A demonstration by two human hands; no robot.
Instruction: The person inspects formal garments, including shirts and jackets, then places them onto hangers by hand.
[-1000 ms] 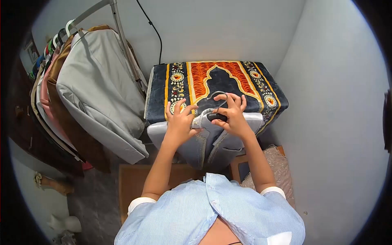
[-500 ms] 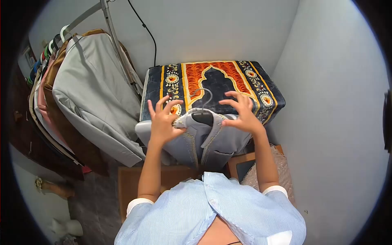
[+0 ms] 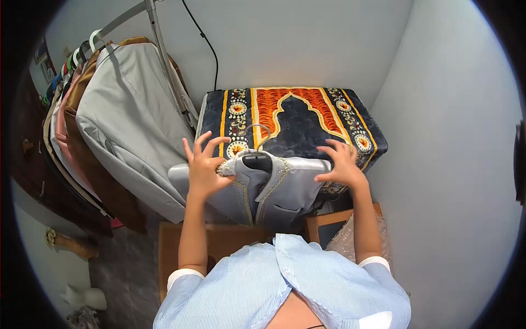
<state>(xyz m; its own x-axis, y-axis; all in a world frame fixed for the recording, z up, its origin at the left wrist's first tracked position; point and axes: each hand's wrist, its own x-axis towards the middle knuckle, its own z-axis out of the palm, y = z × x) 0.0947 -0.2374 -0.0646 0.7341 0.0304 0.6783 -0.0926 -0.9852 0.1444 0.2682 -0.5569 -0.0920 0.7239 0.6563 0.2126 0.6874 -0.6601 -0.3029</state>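
L hand (image 3: 204,164), R hand (image 3: 341,167) splayed on garment (image 3: 290,185) shoulders.

Bright, even room light; fisheye bends the edges, corners vignetted black.

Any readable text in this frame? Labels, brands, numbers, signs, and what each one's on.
None readable.
The patterned rug carries only ornament, no lettering.
The grey garment on the hanger, under the left hand and right hand, shows beaded trim but no tag or print.
The hung clothes and the striped shirt show no labels at this size.
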